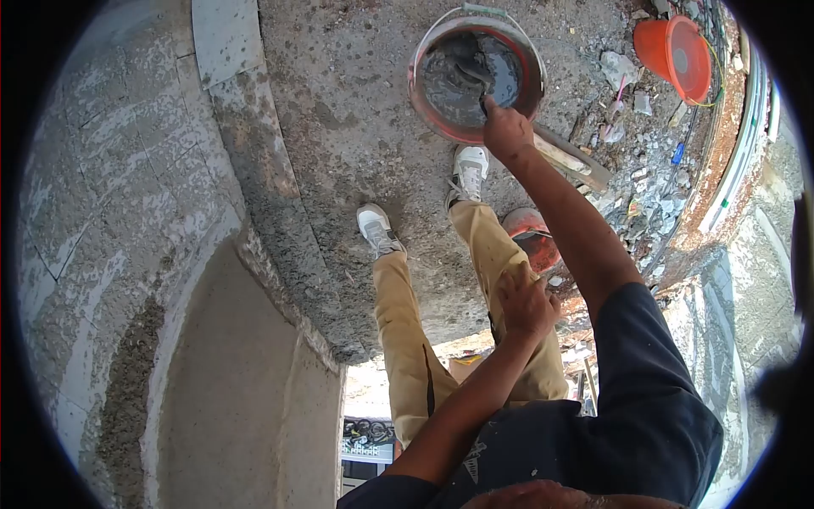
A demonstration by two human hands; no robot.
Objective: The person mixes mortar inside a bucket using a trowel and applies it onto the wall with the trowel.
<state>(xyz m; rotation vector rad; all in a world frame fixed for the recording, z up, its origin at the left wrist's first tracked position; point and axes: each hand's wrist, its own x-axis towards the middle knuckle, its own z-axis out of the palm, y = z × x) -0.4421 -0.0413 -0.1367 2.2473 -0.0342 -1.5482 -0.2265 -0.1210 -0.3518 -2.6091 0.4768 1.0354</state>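
Observation:
A large round bucket (437, 123) with a pale rim and reddish inside holds wet grey mortar (449, 93). My right hand (509, 131) is closed around the handle of a trowel (471, 72) at the bucket's near right edge. The trowel's blade lies partly in the mortar, so its full shape is hidden. My left hand (527, 301) rests on my thigh, over the tan trousers, with its fingers bent; whether they grip the cloth is unclear.
An orange bucket (653, 51) lies tilted at the upper right near rubble. A smaller red bucket (541, 250) stands beside my leg. A wooden board (572, 161) lies right of the large bucket. Rough plastered wall (127, 170) fills the left side.

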